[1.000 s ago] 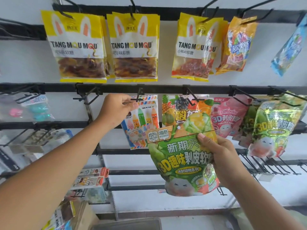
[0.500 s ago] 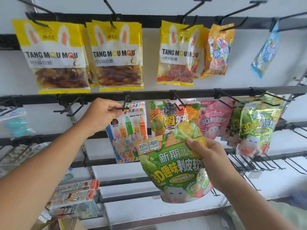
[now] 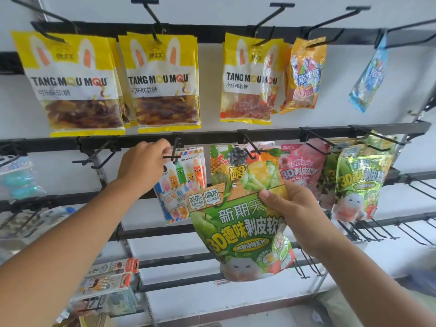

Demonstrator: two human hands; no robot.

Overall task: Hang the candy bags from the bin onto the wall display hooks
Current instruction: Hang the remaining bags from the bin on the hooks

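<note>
Two bags are in my hands: my right hand (image 3: 299, 215) grips a green 3D peelable-gummy bag (image 3: 240, 232) by its upper edge, below the middle rail (image 3: 212, 138). My left hand (image 3: 141, 166) pinches the striped crayon-candy bag (image 3: 181, 185) at its hook (image 3: 175, 149). The yellow Tang Mou Mou bags (image 3: 75, 83) above show brown gummies through their clear windows.

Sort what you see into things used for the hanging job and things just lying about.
In use: left hand, crayon-print bag, its hook, right hand, green 3D gummy bag.
Just about: yellow TANG MOU MOU bags, blue bag, carded packs.
</note>
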